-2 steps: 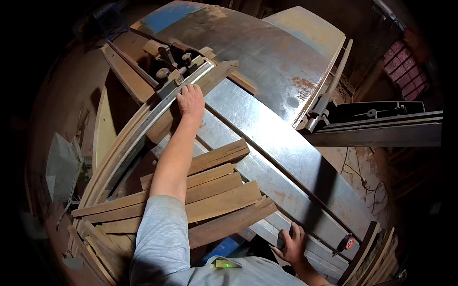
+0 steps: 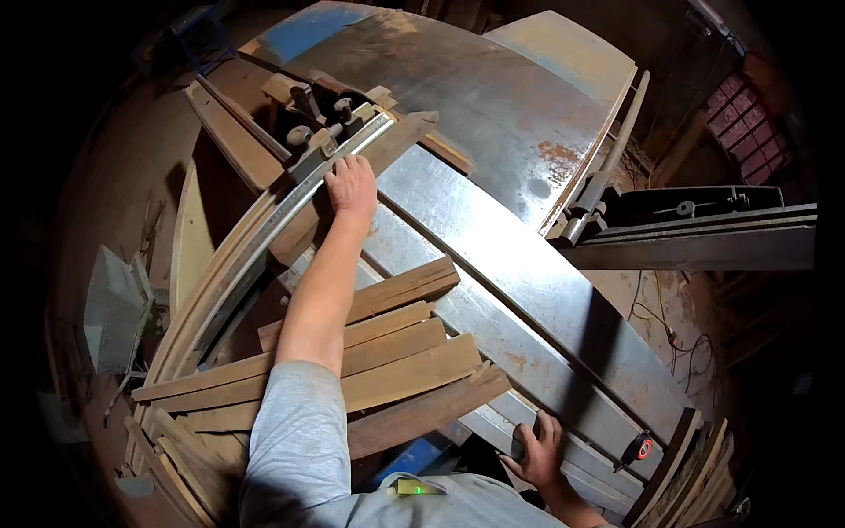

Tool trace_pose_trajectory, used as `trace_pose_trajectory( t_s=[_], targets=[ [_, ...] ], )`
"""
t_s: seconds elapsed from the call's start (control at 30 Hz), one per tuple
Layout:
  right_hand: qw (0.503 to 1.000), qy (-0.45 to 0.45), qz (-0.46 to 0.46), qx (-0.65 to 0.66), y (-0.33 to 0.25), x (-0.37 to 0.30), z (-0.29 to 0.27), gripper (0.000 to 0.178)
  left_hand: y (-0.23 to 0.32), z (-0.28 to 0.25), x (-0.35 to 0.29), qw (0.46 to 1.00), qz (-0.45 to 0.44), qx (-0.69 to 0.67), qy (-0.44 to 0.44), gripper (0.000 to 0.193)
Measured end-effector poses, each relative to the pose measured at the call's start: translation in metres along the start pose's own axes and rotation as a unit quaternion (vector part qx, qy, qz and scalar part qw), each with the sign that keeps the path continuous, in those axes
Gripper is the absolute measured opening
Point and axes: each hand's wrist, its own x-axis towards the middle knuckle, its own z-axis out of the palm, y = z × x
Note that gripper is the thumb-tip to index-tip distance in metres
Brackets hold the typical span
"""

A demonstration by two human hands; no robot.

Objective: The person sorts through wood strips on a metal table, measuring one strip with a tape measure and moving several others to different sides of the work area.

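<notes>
My left arm stretches forward, and my left hand (image 2: pixel 352 187) lies with bent fingers over a brown wooden board (image 2: pixel 403 141). The board runs along a straight metal fence (image 2: pixel 308 187), and my fingertips reach the fence's edge. Part of the board is hidden under the hand. My right hand (image 2: pixel 539 447) curls around the near edge of a shiny metal sliding table (image 2: pixel 519 352), with thumb and fingers bent. What its palm touches is partly out of sight. A black and red tape measure (image 2: pixel 638 449) rests on the metal to the right of that hand.
Several loose wooden boards (image 2: pixel 409 365) lie under and beside my left forearm. More boards (image 2: pixel 682 475) stand at the lower right. Beyond the fence are clamps and wood blocks (image 2: pixel 308 110). A rusty machine table (image 2: pixel 458 79) extends behind, with a metal rail (image 2: pixel 704 246) at right.
</notes>
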Motion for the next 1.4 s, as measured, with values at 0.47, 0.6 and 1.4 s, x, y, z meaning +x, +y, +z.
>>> trace_pose_trajectory(
  t_s=[0.47, 0.6, 1.4],
  targets=[
    [1.0, -0.006, 0.008, 0.007, -0.004, 0.003, -0.005, 0.076, -0.039, -0.039, -0.013, 0.986, -0.024, -0.158, -0.046, 0.034],
    [1.0, -0.006, 0.011, 0.014, -0.005, 0.003, -0.005, 0.076, -0.082, -0.048, -0.052, 0.975, -0.14, -0.144, -0.095, 0.078],
    [0.999, -0.026, 0.011, -0.016, -0.006, 0.011, -0.011, 0.074, -0.099, -0.031, -0.058, 0.982, -0.066, -0.151, -0.094, 0.085]
  ],
)
